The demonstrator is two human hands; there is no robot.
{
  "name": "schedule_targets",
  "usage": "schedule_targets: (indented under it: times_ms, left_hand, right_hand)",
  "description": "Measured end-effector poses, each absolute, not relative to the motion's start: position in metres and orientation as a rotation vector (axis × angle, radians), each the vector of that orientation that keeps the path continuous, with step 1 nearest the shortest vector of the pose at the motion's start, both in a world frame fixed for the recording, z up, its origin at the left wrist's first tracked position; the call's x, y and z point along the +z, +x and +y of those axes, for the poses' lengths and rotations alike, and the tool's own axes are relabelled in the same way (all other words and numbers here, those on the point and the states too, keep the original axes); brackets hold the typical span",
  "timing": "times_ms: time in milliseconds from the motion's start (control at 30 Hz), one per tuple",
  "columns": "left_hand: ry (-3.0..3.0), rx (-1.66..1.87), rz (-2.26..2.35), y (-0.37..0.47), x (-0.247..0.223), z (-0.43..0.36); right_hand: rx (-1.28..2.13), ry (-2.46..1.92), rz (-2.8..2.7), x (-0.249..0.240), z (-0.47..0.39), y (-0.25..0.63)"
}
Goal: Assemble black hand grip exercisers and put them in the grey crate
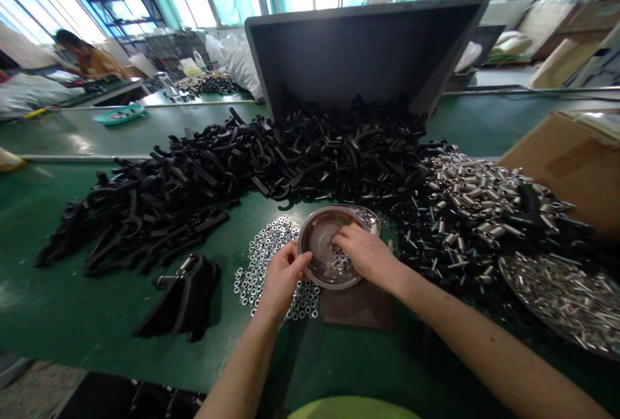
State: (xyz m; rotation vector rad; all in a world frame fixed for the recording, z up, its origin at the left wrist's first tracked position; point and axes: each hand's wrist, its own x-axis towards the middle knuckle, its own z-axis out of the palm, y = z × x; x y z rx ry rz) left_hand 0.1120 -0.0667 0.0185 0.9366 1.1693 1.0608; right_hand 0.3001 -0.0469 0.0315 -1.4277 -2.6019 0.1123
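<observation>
A round metal bowl (317, 275) with small shiny metal parts (340, 263) in it is tilted above the green table. My left hand (285, 272) grips the bowl's left rim, thumb on the inside. Inside the bowl, at its right side, my right hand (361, 250) has its fingers bent down by the small parts; whatever they hold is hidden. Many silver nuts (264, 257) lie spread left of the bowl and partly under it. Below the bowl lies a flat brown piece (357, 308). Part of a second dish (371, 217) with small rings shows behind the bowl.
Black parts (217, 170) form a wide heap before a tipped grey bin (363, 57). Metal sleeves (477, 193), screws, a tray of pins (571, 296) and a carton (571, 161) stand right. Black assemblies (181, 303) lie left. A person (90, 57) sits far left.
</observation>
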Motion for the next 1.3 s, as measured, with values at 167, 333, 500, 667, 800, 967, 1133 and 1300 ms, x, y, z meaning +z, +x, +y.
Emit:
schedule_targets:
  times_ms: [167,333,500,667,800,967,1133,1300]
  left_hand:
    - [0.924,1.055,1.198,0.11,0.019,-0.07]
    - [0.909,1.054,1.219,0.103,0.02,-0.076]
    - [0.864,1.098,1.262,0.085,0.013,-0.084]
    - [0.802,1.244,1.348,0.052,0.006,-0.09]
    - [0.763,1.364,1.42,0.032,0.008,-0.095]
    - [0.756,1.419,1.468,0.022,0.013,-0.1]
    - [0.775,1.433,1.438,0.023,0.015,-0.104]
    - [0.804,1.404,1.384,0.032,0.013,-0.104]
  right_hand:
    - [0.12,-1.426,-2.697,0.029,-0.044,0.29]
    - [0.154,-1.385,-2.755,0.021,-0.043,0.28]
    - [0.355,-1.403,-2.493,0.029,-0.048,0.273]
    - [0.536,-1.361,-2.22,0.04,-0.058,0.277]
    - [0.69,-1.424,-2.266,0.027,-0.063,0.272]
    - [0.786,-1.434,-2.302,0.014,-0.064,0.258]
    - [0.635,-1.551,-2.4,0.019,-0.066,0.282]
    - [0.291,-1.791,-2.449,0.033,-0.075,0.306]
